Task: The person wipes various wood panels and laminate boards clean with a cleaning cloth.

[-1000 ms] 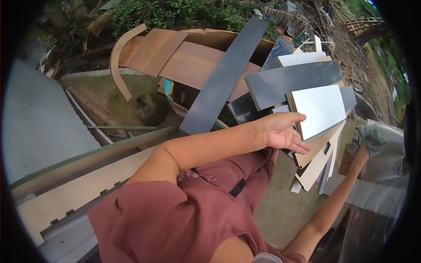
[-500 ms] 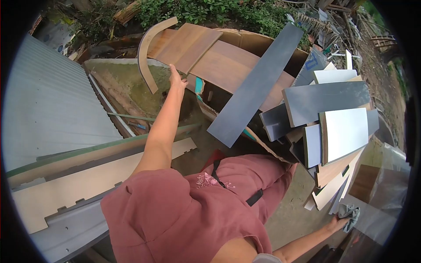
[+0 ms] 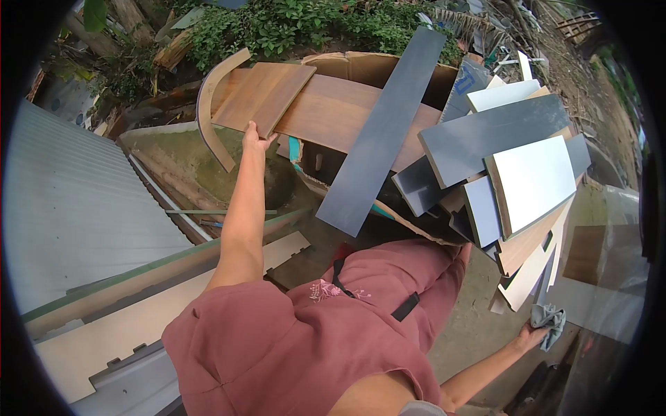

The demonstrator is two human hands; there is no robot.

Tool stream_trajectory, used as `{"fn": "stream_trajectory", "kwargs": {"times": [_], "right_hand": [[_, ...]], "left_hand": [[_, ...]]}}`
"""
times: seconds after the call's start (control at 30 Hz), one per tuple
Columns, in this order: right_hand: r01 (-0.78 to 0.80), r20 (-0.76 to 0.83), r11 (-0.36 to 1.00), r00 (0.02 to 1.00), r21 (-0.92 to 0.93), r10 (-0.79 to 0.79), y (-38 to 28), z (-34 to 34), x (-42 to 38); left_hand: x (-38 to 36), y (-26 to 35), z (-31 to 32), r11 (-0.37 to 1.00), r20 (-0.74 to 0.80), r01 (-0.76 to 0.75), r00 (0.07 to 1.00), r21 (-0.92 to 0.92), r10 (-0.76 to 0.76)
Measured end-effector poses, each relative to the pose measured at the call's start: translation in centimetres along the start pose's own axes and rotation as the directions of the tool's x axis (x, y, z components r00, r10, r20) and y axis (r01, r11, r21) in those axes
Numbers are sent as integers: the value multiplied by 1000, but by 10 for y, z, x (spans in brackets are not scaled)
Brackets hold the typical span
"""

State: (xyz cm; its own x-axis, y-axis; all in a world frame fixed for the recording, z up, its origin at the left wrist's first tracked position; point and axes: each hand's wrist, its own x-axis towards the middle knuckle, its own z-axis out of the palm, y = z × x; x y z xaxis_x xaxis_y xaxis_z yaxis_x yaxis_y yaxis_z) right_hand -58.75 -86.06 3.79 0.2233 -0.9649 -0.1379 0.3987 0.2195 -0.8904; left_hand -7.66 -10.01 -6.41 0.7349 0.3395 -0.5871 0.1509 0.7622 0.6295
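Note:
At the near edge of a brown wooden board (image 3: 267, 90), my left hand (image 3: 257, 135) is closed, with its thumb near the top face and the other fingers partly hidden beneath. That board lies across a longer brown board (image 3: 329, 114) over an open cardboard box. My right hand (image 3: 531, 338), low on the right, grips a crumpled grey-blue cloth (image 3: 549, 324). A curved wooden strip (image 3: 205, 111) stands just left of the brown board. Slanting over the box is a long dark grey board (image 3: 385, 135).
Mixed grey, white and wood-coloured boards (image 3: 531, 184) are heaped to the right. Pale notched planks (image 3: 149, 329) and a corrugated metal sheet (image 3: 83, 201) lie on the left. Green plants (image 3: 277, 31) grow behind the cardboard box (image 3: 333, 64).
The camera view has shifted, so the boards appear further left. My left hand now sits closer around the brown board's near edge. The cloth stays in my right hand.

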Motion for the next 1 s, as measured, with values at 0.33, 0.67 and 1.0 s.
{"fn": "stream_trajectory", "kwargs": {"times": [0.33, 0.67, 1.0], "right_hand": [[-333, 448, 786, 890, 520, 81, -31, 62, -76], [106, 238, 892, 944, 440, -229, -44, 51, -108], [619, 335, 233, 659, -750, -673, -80, 80, -214]], "left_hand": [[-142, 75, 47, 912, 123, -406, 904, -54, 410], [-378, 28, 162, 888, 623, -451, 722, 96, 299], [-520, -185, 167, 758, 745, 37, 161, 651, -648]]}}
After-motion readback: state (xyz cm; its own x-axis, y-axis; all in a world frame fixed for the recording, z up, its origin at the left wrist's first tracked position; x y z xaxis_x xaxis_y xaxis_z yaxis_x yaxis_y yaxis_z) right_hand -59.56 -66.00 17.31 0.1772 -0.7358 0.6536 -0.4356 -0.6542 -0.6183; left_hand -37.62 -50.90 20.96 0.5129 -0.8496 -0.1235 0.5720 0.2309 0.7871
